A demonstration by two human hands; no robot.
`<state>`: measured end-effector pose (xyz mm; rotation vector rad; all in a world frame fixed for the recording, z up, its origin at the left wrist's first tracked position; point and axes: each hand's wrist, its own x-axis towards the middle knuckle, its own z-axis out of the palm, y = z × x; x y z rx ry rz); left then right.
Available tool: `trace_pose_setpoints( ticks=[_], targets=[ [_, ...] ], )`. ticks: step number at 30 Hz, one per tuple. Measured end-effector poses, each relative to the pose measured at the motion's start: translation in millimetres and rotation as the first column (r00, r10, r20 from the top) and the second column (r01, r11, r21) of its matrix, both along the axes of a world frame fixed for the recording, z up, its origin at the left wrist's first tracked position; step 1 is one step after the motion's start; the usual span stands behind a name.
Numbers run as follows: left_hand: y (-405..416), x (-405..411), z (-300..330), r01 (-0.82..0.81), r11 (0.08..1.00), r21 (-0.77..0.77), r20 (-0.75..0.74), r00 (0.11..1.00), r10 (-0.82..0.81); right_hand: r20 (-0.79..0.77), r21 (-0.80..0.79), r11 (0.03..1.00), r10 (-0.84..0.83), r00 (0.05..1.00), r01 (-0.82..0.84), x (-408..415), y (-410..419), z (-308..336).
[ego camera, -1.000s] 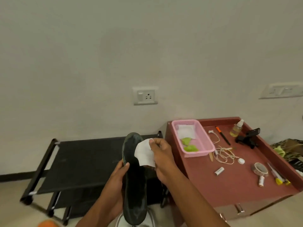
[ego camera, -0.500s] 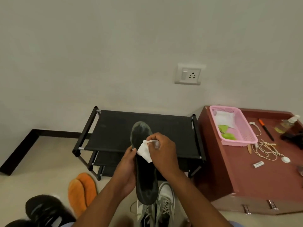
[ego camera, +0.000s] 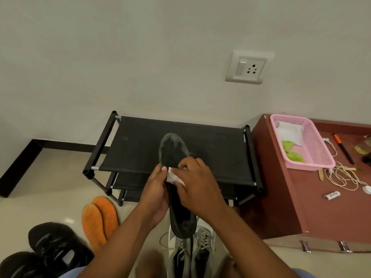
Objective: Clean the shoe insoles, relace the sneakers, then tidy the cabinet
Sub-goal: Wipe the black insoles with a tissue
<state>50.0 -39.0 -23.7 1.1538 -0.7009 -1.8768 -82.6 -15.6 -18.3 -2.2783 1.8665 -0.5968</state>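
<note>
Head view: dark insole [ego camera: 174, 157] held upright over grey sneakers [ego camera: 188, 255], long axis running away from body. Left hand [ego camera: 155, 194] grips left edge; right hand [ego camera: 197, 182] presses white wipe [ego camera: 173, 177] mid-length. Toe end beyond hands, likely next.

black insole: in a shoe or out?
Out. The left hand holds the black insole in the air above the grey sneakers while the right hand wipes it.

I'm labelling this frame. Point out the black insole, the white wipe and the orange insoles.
black insole [ego camera: 173, 148]: head view, on its bare toe end above the hands.
white wipe [ego camera: 172, 177]: head view, on the exposed fold between the hands.
orange insoles [ego camera: 94, 223]: head view, on the nearer one's middle.
</note>
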Motion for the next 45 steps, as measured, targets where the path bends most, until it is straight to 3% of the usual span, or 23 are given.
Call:
trace_pose_setpoints(
  ticks=[9,25,31,40,45],
  targets=[
    [5.9,-4.4,-1.0,0.067,0.998,-0.006,0.055,0.996,-0.067,0.227,-0.038,0.990,-0.123,0.966,0.135,9.5,-18.8,-8.3],
    [10.9,-20.0,-2.3,0.267,0.964,0.012,0.193,0.945,-0.264,0.335,-0.165,0.904,-0.325,0.884,0.395,-20.5,-50.6,-4.0],
    [4.7,-19.2,-0.1,0.215,0.977,0.010,0.156,0.964,-0.214,0.355,-0.143,0.931,-0.269,0.895,0.336,-16.4,-48.3,-6.7],
    [-5.1,-10.3,2.3,0.105,0.994,-0.020,0.151,0.983,-0.101,0.283,-0.075,0.994,-0.053,0.958,0.077,1.2,-28.5,-12.2],
    [-6.9,-14.1,-3.7,0.092,0.995,-0.034,0.216,0.973,-0.083,0.299,-0.046,0.993,-0.086,0.950,0.104,2.7,-25.9,-14.9]
  ],
)
